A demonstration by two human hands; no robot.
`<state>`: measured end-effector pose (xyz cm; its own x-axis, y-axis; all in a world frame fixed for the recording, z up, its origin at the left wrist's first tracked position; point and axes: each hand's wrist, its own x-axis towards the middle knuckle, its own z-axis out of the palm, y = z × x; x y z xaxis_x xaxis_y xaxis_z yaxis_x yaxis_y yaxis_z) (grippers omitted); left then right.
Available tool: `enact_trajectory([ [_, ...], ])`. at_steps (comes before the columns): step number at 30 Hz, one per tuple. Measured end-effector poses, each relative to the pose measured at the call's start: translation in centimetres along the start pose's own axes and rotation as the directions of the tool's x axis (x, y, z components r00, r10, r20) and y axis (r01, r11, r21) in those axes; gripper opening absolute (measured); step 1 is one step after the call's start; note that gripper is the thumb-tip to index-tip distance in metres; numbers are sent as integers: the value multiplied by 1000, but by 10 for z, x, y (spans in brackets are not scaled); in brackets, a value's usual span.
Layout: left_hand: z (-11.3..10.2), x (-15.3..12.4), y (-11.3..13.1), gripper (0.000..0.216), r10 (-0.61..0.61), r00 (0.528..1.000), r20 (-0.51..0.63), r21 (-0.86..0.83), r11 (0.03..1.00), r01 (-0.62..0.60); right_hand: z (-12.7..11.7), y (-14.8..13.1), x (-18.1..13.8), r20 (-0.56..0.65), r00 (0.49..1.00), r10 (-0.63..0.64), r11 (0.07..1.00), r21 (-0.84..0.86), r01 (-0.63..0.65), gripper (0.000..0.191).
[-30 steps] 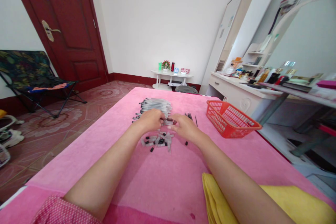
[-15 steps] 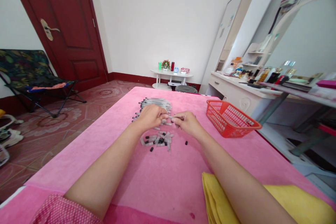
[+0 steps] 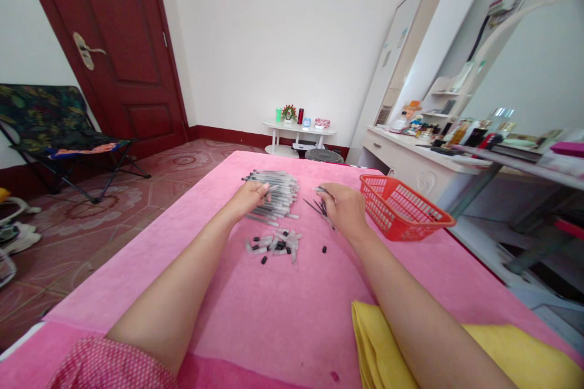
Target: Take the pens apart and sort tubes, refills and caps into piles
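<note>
My left hand (image 3: 250, 197) is closed around a clear pen barrel (image 3: 274, 187) at the near left side of a pile of pens (image 3: 285, 185). To the right, my right hand (image 3: 345, 205) pinches a thin dark piece that looks like a pen refill (image 3: 321, 189). Several dark thin refills (image 3: 323, 206) lie on the pink cloth below its fingers, partly hidden by the hand. Closer to me is a small heap of clear caps and black plugs (image 3: 276, 244). One black plug (image 3: 324, 249) lies apart to the right.
A red plastic basket (image 3: 401, 209) stands on the pink-covered table (image 3: 274, 316), right of my right hand. Folded yellow cloth (image 3: 378, 340) lies under my right forearm. Beyond are a dressing table (image 3: 410, 149), a low white stand (image 3: 298, 129) and a folding chair (image 3: 59, 127).
My hands, together over the pile before, have moved apart: the left one left with the pen barrel, the right one right. Dark refills now show beneath my right hand.
</note>
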<state>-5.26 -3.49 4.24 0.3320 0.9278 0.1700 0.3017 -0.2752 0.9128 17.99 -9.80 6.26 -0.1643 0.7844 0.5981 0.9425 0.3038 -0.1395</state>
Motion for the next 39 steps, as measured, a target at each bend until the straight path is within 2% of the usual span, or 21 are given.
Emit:
enact_trajectory([
  [1, 0, 1, -1, 34, 1, 997, -82, -74, 997, -8, 2, 1, 1, 41, 998, 44, 999, 6, -44, 26],
  [3, 3, 3, 0, 20, -19, 986, -165, -257, 966, -25, 8, 0, 0, 195, 977, 92, 995, 24, -98, 23],
  [5, 8, 3, 5, 11, -59, 986, -158, -459, 888, -20, 17, -4, -2, 341, 937, 76, 993, 56, -101, 19],
  [8, 14, 1, 14, 15, -86, 990, -108, -684, 729, -11, 29, -11, -8, 457, 889, -30, 983, 176, -57, 12],
  [10, 16, 0, 17, 13, -79, 992, -95, -764, 645, -22, 35, -13, -9, 477, 873, -102, 950, 307, -57, 16],
  [12, 18, 0, 18, 11, -77, 992, -96, -802, 596, -31, 38, -14, -8, 450, 884, -126, 892, 441, -97, 19],
  [14, 19, 0, 18, 9, -77, 992, -99, -814, 579, -36, 39, -15, -4, 423, 900, -101, 799, 573, -180, 26],
  [17, 22, 0, 18, 9, -72, 993, -94, -818, 574, -36, 37, -19, 0, 454, 890, -52, 602, 725, -335, 41],
  [20, 25, 0, 19, 8, -70, 993, -91, -823, 567, -35, 35, -23, 2, 461, 887, -11, 489, 776, -397, 39],
  [22, 27, 1, 19, 7, -87, 991, -100, -831, 555, -35, 35, -24, 2, 423, 906, 23, 483, 788, -381, 33],
  [27, 31, 4, 13, 4, -166, 977, -132, -855, 517, -27, 42, -17, 2, 278, 947, 158, 542, 778, -319, 16],
  [29, 33, 5, 10, 4, -186, 971, -148, -862, 505, -34, 44, -16, 2, 291, 939, 184, 519, 783, -344, 17],
  [32, 36, 5, 5, 7, -188, 971, -151, -881, 471, -45, 46, -16, 1, 386, 904, 185, 502, 753, -425, 31],
  [35, 40, 4, 3, 8, -177, 976, -124, -895, 445, -33, 47, -17, 0, 402, 896, 189, 551, 711, -436, 36],
  [39, 46, 3, 2, 9, -175, 977, -120, -903, 428, -34, 49, -14, -2, 321, 929, 186, 646, 673, -361, 30],
])
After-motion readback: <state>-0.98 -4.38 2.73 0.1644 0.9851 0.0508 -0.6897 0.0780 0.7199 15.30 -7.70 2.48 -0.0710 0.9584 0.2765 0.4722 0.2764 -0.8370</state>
